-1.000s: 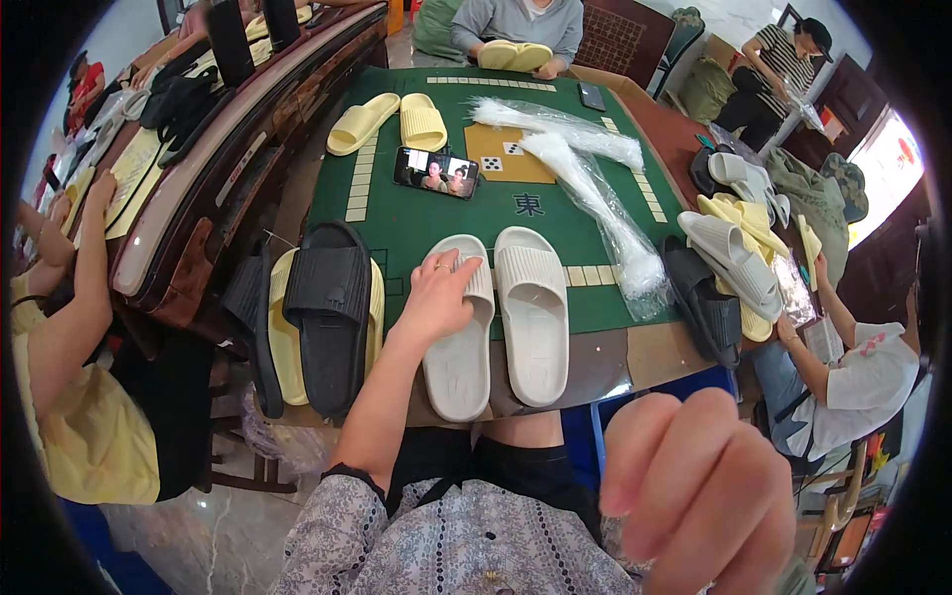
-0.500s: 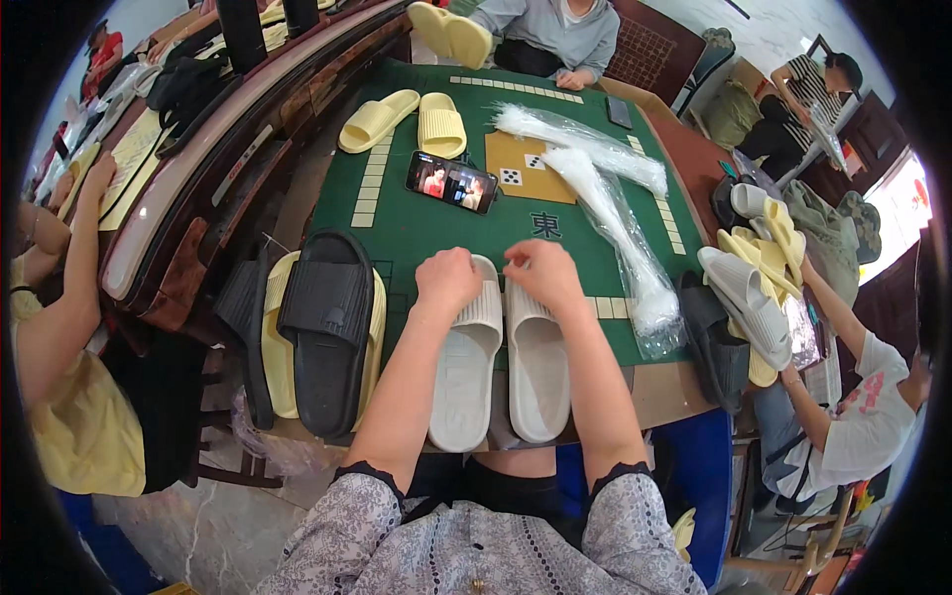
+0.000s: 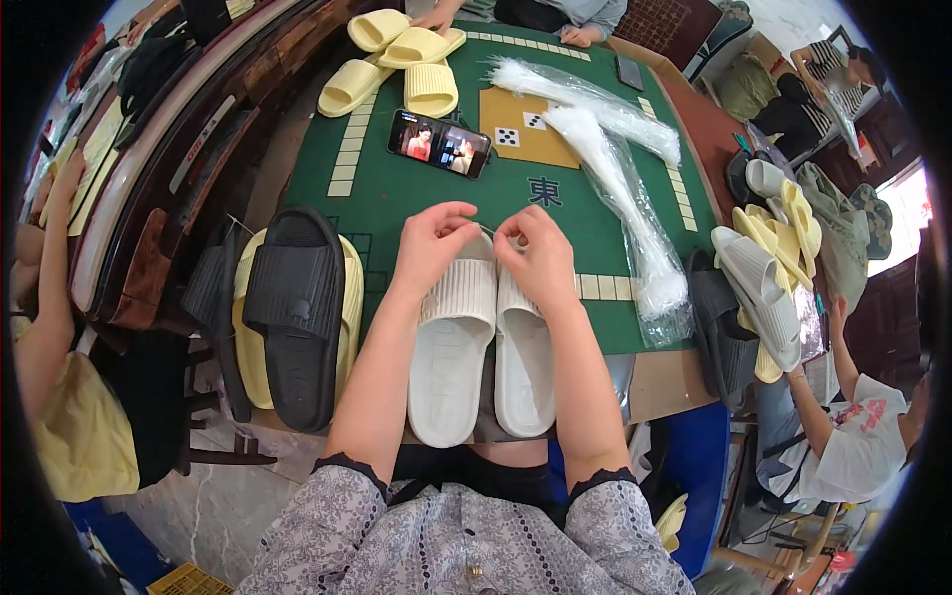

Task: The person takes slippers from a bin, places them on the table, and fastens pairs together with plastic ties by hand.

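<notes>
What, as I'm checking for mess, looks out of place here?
The mixed heap of slippers at right looks untidy: white, yellow and black ones overlap at different angles, unlike the central white pair, side by side.

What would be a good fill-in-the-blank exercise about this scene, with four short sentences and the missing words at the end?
1. The left grip and the right grip are nearer the ____ end than the heel end of the pale slippers.
2. The black slipper nearest the left forearm overlaps slippers coloured ____.
3. The table surface around the phone is ____.
4. Exactly ____ clear bags with white contents lie on it.

Missing words: toe; yellow; green; two.
</notes>
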Demonstrator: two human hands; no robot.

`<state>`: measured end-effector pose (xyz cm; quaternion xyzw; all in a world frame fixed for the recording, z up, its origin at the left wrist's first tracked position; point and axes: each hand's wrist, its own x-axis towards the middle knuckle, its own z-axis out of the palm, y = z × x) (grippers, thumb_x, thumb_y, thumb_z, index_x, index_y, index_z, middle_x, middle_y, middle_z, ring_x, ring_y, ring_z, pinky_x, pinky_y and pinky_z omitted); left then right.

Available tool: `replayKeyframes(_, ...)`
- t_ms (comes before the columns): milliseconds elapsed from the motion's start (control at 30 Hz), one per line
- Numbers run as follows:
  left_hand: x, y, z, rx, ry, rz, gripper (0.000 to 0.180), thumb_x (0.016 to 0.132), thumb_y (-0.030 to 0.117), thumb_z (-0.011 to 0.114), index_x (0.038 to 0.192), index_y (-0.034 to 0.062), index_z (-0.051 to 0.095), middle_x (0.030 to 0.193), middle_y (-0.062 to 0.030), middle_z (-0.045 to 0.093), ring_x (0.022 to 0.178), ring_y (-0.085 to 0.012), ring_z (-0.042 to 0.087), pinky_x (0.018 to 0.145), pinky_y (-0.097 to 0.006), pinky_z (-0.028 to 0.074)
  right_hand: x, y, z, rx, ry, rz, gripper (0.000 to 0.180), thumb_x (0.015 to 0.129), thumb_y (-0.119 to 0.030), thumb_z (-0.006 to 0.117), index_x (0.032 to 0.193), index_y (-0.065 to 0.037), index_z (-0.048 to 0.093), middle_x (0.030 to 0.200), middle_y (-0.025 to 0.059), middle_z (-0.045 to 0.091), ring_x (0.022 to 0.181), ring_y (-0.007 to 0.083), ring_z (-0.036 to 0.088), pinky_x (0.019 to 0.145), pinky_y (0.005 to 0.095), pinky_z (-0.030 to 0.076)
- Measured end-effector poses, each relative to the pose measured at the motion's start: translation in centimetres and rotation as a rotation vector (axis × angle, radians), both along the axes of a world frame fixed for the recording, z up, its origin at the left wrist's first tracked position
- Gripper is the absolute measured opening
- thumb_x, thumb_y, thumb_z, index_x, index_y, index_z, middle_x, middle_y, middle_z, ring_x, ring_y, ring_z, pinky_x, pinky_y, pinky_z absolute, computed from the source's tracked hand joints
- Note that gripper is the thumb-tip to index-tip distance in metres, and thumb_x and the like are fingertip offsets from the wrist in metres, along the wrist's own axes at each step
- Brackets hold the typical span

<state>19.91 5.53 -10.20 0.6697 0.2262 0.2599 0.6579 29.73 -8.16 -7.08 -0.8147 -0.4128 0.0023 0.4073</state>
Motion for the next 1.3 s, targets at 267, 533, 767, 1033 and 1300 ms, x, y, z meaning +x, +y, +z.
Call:
replayKeyframes(267,-0.3,0.1,0.1,-0.131,-0.045,-0.126,0.021,0.087,0.012,0.069,0.103,-0.0001,0.07,0.087,-0.0036,0.07,0.08,-0.0076,0.063,0.073,-0.022,0.049,0.2,-0.3,-0.2,0.125,-0.055,0.02,0.009,0.079,-0.013,0.066,0.084,-0.007,0.063,0.081,0.0037,0.063,0.076,0.0221,0.058,0.069,0.0343,0.049)
replayKeyframes(533,-0.1,-0.3,-0.1,-0.078,-0.067,-0.091,0.018,0.087,0.015,0.069,0.097,-0.0002,0.072,0.079,0.001,0.067,0.072,-0.0039,0.056,0.065,-0.02,0.044,0.1,-0.3,-0.2,0.168,-0.017,0.048,0.007,0.079,-0.012,0.066,0.083,-0.006,0.065,0.078,0.0045,0.063,0.076,0.0218,0.058,0.07,0.034,0.049)
replayKeyframes(767,0.0,-0.2,-0.5,0.018,-0.038,-0.078,0.018,0.084,0.014,0.071,0.091,-0.0018,0.072,0.074,0.0016,0.065,0.066,-0.0035,0.053,0.059,-0.021,0.043,0.1,-0.1,-0.5,0.162,-0.018,0.07,0.007,0.077,-0.01,0.067,0.081,-0.005,0.065,0.077,0.005,0.063,0.076,0.0216,0.058,0.069,0.0339,0.049)
replayKeyframes(1033,-0.1,-0.2,-0.5,0.091,-0.024,-0.105,0.015,0.083,0.013,0.071,0.089,-0.0013,0.072,0.077,-0.0009,0.068,0.067,-0.0046,0.055,0.06,-0.021,0.043,0.1,-0.1,-0.9,0.167,0.059,0.073,0.008,0.077,-0.011,0.067,0.081,-0.004,0.065,0.076,0.0059,0.064,0.075,0.0209,0.06,0.069,0.0335,0.05)
replayKeyframes(1300,-0.1,-0.6,0.0,0.016,-0.078,-0.101,0.016,0.086,0.014,0.07,0.094,0.0002,0.072,0.079,0.0028,0.066,0.07,-0.0035,0.054,0.062,-0.02,0.043,0.1,-0.1,-0.8,0.217,0.158,0.062,0.009,0.078,-0.012,0.067,0.082,-0.004,0.066,0.076,0.0058,0.064,0.075,0.0199,0.059,0.07,0.0324,0.049)
